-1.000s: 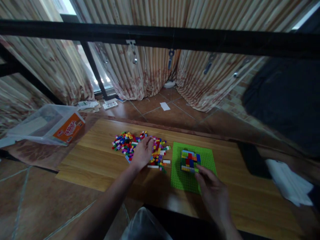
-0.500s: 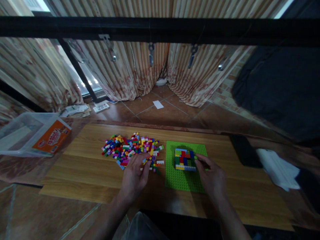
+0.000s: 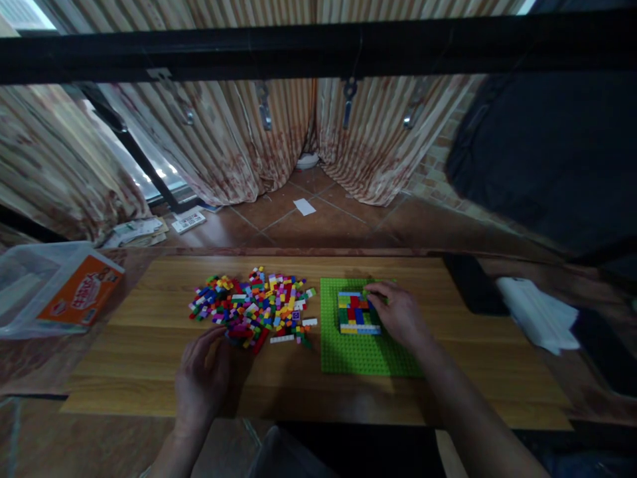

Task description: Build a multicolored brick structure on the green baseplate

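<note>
A low block build of many-coloured toy bricks [image 3: 354, 313] stands on a green studded baseplate [image 3: 343, 355]. My right hand [image 3: 401, 315] is at the far right corner of this build, thumb and fingertips pinched on a small brick that looks green and is mostly hidden. To the left lies a loose heap of toy bricks [image 3: 269, 302] in mixed colours. My left hand [image 3: 202, 372] rests by the heap's near left edge, its fingers curved and the thumb apart from them, with nothing visible in between.
A clear plastic box [image 3: 24, 285] with an orange label stands at the left end of the wooden board [image 3: 134, 345]. On the right lie a dark flat object [image 3: 475, 285] and a white packet [image 3: 537, 312]. A dark rail [image 3: 298, 50] crosses above, before striped curtains [image 3: 239, 146].
My left hand has moved left and nearer, from the heap's right part to its lower left edge. My right hand has shifted from the build's right side to its far corner. The view has shifted slightly.
</note>
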{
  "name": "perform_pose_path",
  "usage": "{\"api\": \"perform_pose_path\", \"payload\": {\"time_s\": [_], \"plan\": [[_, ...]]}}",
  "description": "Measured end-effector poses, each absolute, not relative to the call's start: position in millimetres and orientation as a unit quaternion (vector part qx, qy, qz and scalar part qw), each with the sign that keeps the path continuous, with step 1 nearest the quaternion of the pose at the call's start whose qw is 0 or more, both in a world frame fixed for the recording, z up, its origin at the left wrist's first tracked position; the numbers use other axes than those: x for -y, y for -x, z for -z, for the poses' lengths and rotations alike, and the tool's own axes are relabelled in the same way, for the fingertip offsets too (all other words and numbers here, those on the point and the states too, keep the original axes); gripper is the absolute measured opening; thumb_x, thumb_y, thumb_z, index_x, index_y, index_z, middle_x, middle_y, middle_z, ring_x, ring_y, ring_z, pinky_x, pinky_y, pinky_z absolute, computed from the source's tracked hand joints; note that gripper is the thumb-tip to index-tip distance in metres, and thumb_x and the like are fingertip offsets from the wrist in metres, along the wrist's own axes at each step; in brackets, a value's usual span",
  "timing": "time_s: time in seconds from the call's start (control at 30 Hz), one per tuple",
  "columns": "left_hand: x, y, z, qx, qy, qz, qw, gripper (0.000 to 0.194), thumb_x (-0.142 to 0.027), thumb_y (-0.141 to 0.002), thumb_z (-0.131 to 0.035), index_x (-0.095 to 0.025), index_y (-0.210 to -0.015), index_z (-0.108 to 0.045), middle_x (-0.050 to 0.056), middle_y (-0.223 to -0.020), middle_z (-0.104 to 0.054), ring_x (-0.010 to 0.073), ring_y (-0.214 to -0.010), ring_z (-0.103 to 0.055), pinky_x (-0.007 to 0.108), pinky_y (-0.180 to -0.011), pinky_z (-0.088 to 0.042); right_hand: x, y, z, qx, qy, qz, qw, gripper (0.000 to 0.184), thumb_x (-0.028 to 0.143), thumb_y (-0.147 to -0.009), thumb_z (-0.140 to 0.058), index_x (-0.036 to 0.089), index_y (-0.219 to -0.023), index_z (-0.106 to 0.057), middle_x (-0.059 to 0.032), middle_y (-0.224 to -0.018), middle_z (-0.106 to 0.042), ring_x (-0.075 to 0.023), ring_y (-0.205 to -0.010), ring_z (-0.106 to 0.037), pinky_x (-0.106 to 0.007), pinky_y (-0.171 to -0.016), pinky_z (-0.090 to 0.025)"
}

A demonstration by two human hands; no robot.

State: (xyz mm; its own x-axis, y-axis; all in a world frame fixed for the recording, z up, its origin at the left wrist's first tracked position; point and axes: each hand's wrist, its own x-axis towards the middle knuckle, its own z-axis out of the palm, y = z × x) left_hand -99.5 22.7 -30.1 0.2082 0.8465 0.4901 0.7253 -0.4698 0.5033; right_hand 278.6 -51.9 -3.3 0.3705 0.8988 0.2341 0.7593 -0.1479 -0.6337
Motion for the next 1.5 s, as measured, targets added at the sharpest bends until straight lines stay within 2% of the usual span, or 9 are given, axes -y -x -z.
{"api": "perform_pose_path", "payload": {"time_s": [0.17, 0.47, 0.87, 1.07, 1.33, 1.5], "plan": [[-23.1, 92.6, 30.3, -0.513, -0.762, -0.384, 0.096, 0.021, -0.030, -0.090, -0.054, -0.017, -0.100, -0.066, 0.010, -0.103, -0.070, 0.0227, -0.096, -0.066, 0.037, -0.087, -0.054, 49.6, -280.4, 5.0, 0.568, 0.743, -0.114, 0.336, 0.022, 0.024, -0.085, -0.052, 0.022, -0.089, -0.073, -0.0057, -0.094, -0.070, -0.0209, -0.093, -0.063, -0.037, -0.089, -0.048], [-24.6, 94.8, 35.8, -0.558, -0.714, -0.396, 0.148, 0.023, -0.034, -0.088, -0.056, -0.016, -0.098, -0.067, 0.010, -0.106, -0.070, 0.0232, -0.099, -0.066, 0.038, -0.091, -0.053, 46.9, -283.4, 10.2, 0.560, 0.731, -0.142, 0.362, 0.019, 0.026, -0.083, -0.056, 0.025, -0.087, -0.075, -0.0044, -0.091, -0.072, -0.0204, -0.089, -0.065, -0.037, -0.086, -0.049], [-23.1, 90.8, 33.0, -0.561, -0.706, -0.403, 0.160, 0.023, -0.034, -0.087, -0.056, -0.017, -0.096, -0.068, 0.010, -0.104, -0.070, 0.0234, -0.098, -0.066, 0.039, -0.091, -0.053, 43.9, -292.1, 11.6, 0.519, 0.716, -0.240, 0.402, 0.022, 0.040, -0.080, -0.059, 0.024, -0.083, -0.075, -0.0039, -0.090, -0.074, -0.0212, -0.087, -0.067, -0.037, -0.085, -0.050], [-23.0, 88.2, 30.8, -0.564, -0.706, -0.397, 0.164, 0.023, -0.034, -0.088, -0.054, -0.017, -0.095, -0.069, 0.009, -0.101, -0.071, 0.0227, -0.096, -0.066, 0.038, -0.090, -0.053, 38.6, -300.9, 9.3, 0.462, 0.738, -0.323, 0.371, 0.023, 0.041, -0.073, -0.066, 0.024, -0.083, -0.076, -0.0038, -0.087, -0.076, -0.0224, -0.081, -0.069, -0.037, -0.079, -0.051], [-21.6, 85.7, 30.8, -0.566, -0.708, -0.389, 0.163, 0.023, -0.034, -0.089, -0.052, -0.018, -0.095, -0.068, 0.009, -0.102, -0.070, 0.0226, -0.095, -0.066, 0.039, -0.088, -0.053, 37.4, -302.6, 1.6, 0.474, 0.732, -0.328, 0.363, 0.024, 0.044, -0.069, -0.069, 0.024, -0.081, -0.077, -0.0041, -0.084, -0.077, -0.0235, -0.077, -0.070, -0.037, -0.075, -0.052], [-20.9, 83.1, 30.6, -0.567, -0.707, -0.391, 0.163, 0.021, -0.030, -0.089, -0.051, -0.018, -0.094, -0.068, 0.009, -0.099, -0.071, 0.0224, -0.094, -0.066, 0.038, -0.088, -0.053, 38.3, -301.6, -0.3, 0.481, 0.730, -0.334, 0.353, 0.026, 0.045, -0.069, -0.069, 0.024, -0.080, -0.077, -0.0039, -0.086, -0.077, -0.0245, -0.081, -0.070, -0.039, -0.080, -0.052]]}}
